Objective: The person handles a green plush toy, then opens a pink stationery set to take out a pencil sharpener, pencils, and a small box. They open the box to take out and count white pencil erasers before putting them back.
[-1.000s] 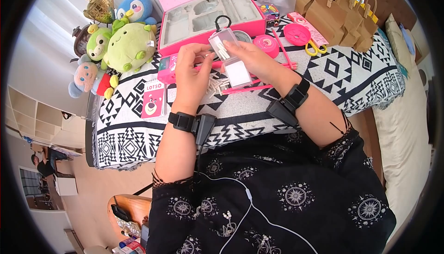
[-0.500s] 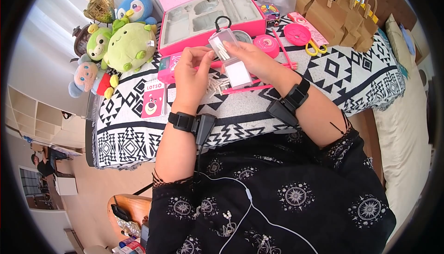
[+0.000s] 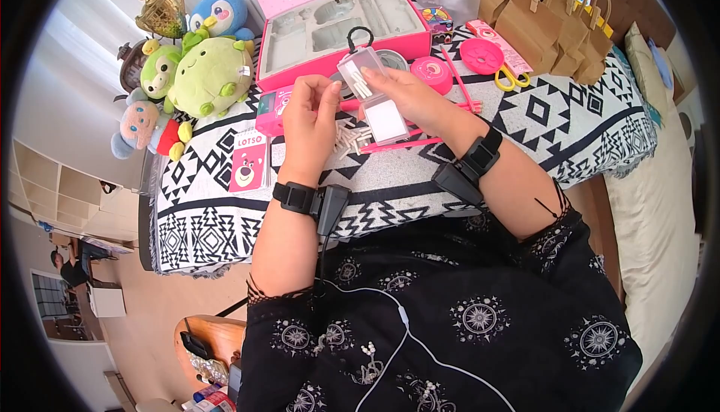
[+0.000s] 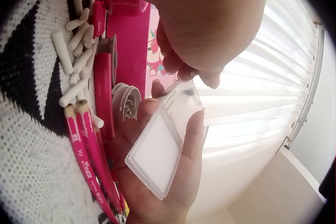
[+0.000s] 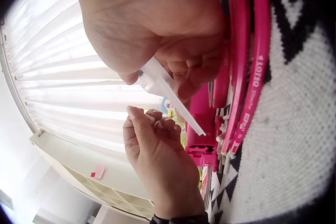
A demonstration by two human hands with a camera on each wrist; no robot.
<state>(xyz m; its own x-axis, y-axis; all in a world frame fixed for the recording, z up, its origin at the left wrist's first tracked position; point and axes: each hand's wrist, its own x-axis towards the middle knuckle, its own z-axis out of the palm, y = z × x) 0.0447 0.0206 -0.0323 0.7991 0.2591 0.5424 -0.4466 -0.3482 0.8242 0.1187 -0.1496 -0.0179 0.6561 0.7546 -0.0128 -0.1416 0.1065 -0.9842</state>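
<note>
My right hand grips an open clear plastic case, its thumb laid over the side. Several short white sticks lie inside one half; the other half hangs open toward me with a white panel. To the left of the case, my left hand has its thumb and fingertips brought together. A small pale bit shows between those fingertips in the right wrist view, apart from the case. Below the hands, a loose heap of white sticks lies on the patterned cloth.
Pink pencils lie beside the heap. A pink gift box with a moulded tray stands behind. Around it are a LOTSO notebook, plush toys, yellow-handled scissors, a pink round tin and paper bags.
My left hand has drawn back a little to the left from the case, and its thumb is more upright. The right hand and the case have stayed in place.
</note>
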